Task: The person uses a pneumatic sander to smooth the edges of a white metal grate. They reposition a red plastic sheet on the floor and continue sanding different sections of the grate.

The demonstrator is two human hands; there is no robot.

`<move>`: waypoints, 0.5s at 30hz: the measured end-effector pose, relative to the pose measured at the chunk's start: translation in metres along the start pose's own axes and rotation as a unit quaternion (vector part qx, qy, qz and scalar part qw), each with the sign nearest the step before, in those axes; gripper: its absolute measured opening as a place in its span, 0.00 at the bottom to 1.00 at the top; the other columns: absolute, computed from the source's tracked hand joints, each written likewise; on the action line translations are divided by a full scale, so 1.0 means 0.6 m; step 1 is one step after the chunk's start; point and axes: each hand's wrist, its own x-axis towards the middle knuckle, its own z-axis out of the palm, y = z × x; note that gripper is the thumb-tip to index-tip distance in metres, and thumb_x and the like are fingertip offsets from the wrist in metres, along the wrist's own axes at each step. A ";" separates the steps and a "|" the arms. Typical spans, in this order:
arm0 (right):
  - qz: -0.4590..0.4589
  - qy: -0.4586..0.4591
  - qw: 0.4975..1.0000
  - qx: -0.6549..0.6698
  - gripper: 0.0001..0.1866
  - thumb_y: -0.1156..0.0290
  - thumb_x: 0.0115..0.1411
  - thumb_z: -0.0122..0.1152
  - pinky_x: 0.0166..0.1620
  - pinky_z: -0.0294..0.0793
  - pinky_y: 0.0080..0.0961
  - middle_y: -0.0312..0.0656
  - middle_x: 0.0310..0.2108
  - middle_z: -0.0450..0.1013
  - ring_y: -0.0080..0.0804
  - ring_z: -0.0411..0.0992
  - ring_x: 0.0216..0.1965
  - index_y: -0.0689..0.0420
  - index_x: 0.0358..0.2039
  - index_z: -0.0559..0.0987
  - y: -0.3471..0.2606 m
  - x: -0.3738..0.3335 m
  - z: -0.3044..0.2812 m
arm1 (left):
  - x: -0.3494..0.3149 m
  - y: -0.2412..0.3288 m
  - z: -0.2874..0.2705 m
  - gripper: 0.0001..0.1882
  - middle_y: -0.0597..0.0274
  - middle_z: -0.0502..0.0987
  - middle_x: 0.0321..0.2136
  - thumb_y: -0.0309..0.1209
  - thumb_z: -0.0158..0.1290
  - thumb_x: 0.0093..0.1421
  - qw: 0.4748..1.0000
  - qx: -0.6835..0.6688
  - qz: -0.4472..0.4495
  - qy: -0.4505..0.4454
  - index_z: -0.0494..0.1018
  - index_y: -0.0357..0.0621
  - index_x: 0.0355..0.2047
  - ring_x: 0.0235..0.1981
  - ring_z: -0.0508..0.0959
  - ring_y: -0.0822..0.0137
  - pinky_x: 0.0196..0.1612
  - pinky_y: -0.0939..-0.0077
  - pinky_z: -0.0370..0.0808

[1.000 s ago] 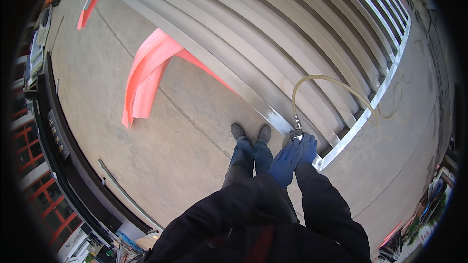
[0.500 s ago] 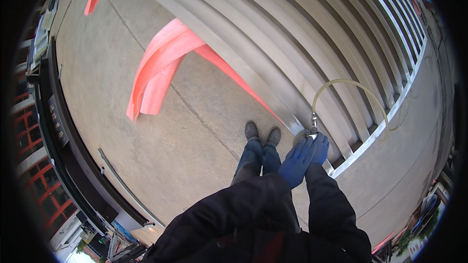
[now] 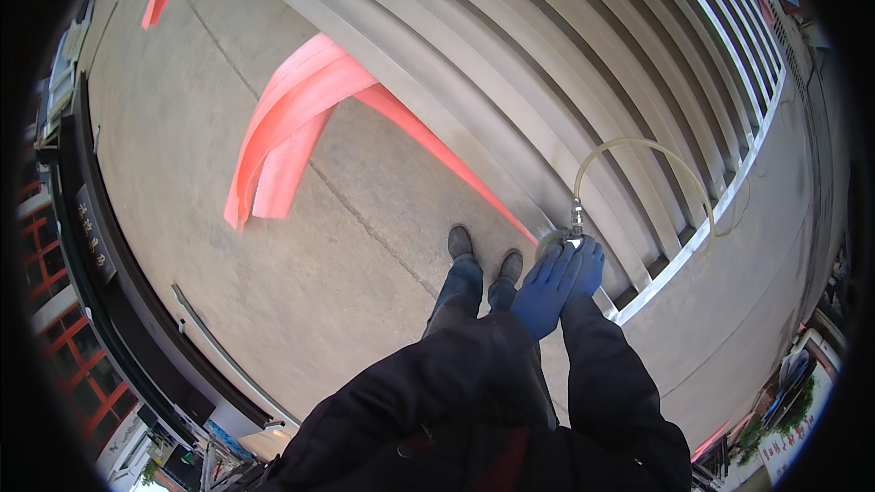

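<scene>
A worker's gloved left hand (image 3: pixel 545 292) and right hand (image 3: pixel 588 266) grasp a hose-fed tool (image 3: pixel 574 241) at the nearest corner of a slatted metal panel (image 3: pixel 501 109), whose end rail (image 3: pixel 665 273) already gleams, while the mostly dull long side rail (image 3: pixel 437 118) suggests much surfacing remains undone.

Your L grip (image 3: pixel 545 292) & R grip (image 3: pixel 586 266), blue-gloved, sit side by side on a small air tool (image 3: pixel 574 240), held at the nr edge of the slatted metal frame (image 3: pixel 424 100). Yellowish hose (image 3: pixel 629 140) arcs fwd & R of your grips. Pink sheeting (image 3: pixel 284 132) fwd-L; boots (image 3: pixel 461 242) just L, on concrete flr (image 3: pixel 365 219).
</scene>
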 end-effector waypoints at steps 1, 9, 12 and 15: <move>0.012 -0.024 1.000 -0.002 0.18 0.59 0.68 0.68 0.58 0.78 0.48 0.53 0.52 0.77 0.54 0.76 0.54 0.55 0.52 0.79 -0.007 0.003 -0.003 | 0.001 0.000 -0.001 0.44 0.43 0.59 0.80 0.26 0.52 0.63 1.000 0.012 -0.004 0.011 0.57 0.37 0.81 0.81 0.59 0.44 0.81 0.50 0.56; 0.019 -0.018 0.999 -0.025 0.17 0.59 0.69 0.65 0.59 0.75 0.49 0.51 0.49 0.78 0.54 0.76 0.54 0.55 0.52 0.78 0.158 -0.082 -0.037 | -0.045 0.110 0.112 0.47 0.40 0.52 0.82 0.24 0.53 0.62 0.997 -0.051 0.017 -0.060 0.52 0.34 0.82 0.82 0.55 0.41 0.82 0.50 0.53; -0.029 -0.023 0.998 -0.054 0.17 0.59 0.69 0.65 0.58 0.77 0.49 0.51 0.49 0.78 0.53 0.76 0.54 0.55 0.52 0.79 0.173 -0.071 -0.030 | -0.042 0.128 0.125 0.47 0.40 0.53 0.82 0.26 0.53 0.63 0.999 -0.016 0.016 -0.042 0.52 0.34 0.82 0.82 0.56 0.41 0.82 0.50 0.53; -0.054 -0.012 0.998 0.006 0.17 0.60 0.69 0.64 0.57 0.79 0.49 0.52 0.50 0.77 0.52 0.78 0.53 0.54 0.53 0.79 0.149 -0.037 -0.019 | -0.023 0.117 0.115 0.46 0.38 0.53 0.81 0.27 0.54 0.63 1.000 -0.011 -0.026 -0.013 0.53 0.34 0.82 0.82 0.55 0.41 0.83 0.49 0.52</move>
